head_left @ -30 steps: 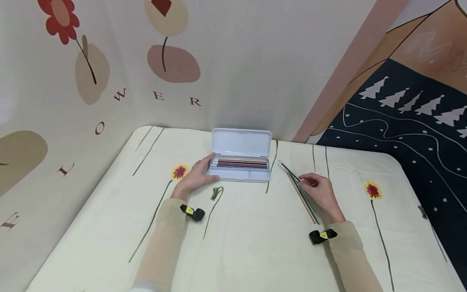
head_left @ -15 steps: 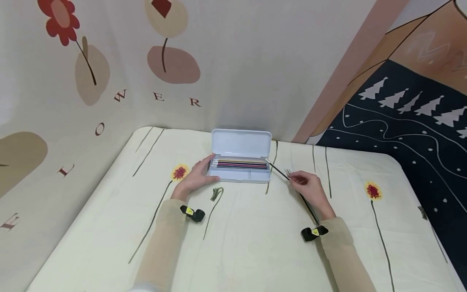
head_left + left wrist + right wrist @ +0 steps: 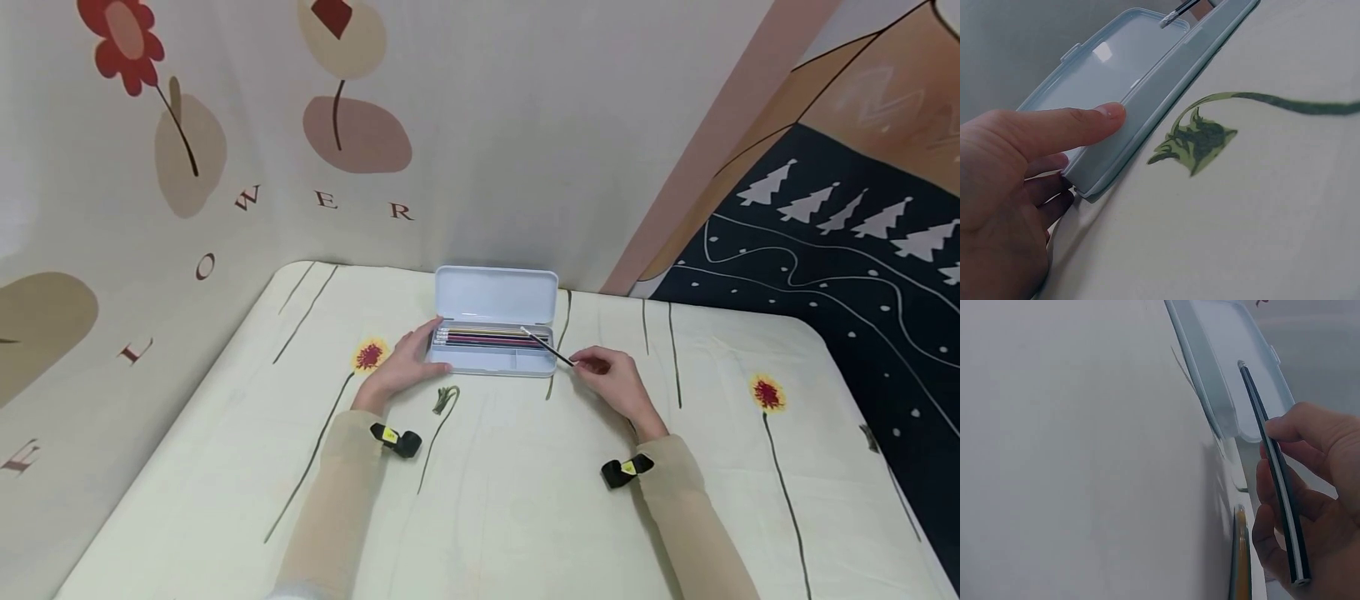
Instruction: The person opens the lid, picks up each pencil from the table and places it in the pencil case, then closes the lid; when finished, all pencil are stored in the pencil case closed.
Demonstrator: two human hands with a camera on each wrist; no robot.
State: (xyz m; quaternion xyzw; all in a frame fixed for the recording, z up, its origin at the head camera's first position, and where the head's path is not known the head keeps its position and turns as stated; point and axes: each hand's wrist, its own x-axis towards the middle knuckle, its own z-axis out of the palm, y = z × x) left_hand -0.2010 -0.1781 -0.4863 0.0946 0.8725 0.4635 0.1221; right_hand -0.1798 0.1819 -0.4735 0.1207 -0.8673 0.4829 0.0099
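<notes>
A pale blue pencil case [image 3: 474,358] lies with its lid [image 3: 496,294] raised, several pencils [image 3: 487,337] in a row inside. My left hand [image 3: 401,362] grips its left end; in the left wrist view the thumb [image 3: 1094,125] presses the front wall while the other fingers go round the side. In my right hand [image 3: 615,387] a dark striped pencil [image 3: 1279,472] is pinched between thumb and fingers. Its eraser end points to the upper left, over the right part of the case. The flat, unsharpened end shows near the palm in the right wrist view.
Below the right hand, loose pencils [image 3: 1242,550], one gold-coloured, lie on the cloth, mostly hidden from the head view. A cream cloth with printed flowers [image 3: 767,391] covers the table. Printed fabric [image 3: 510,167] hangs close behind the case.
My right hand has carried the dark pencil leftward from the loose pencils, bringing its eraser end over the case. The left hand and the case have stayed in place.
</notes>
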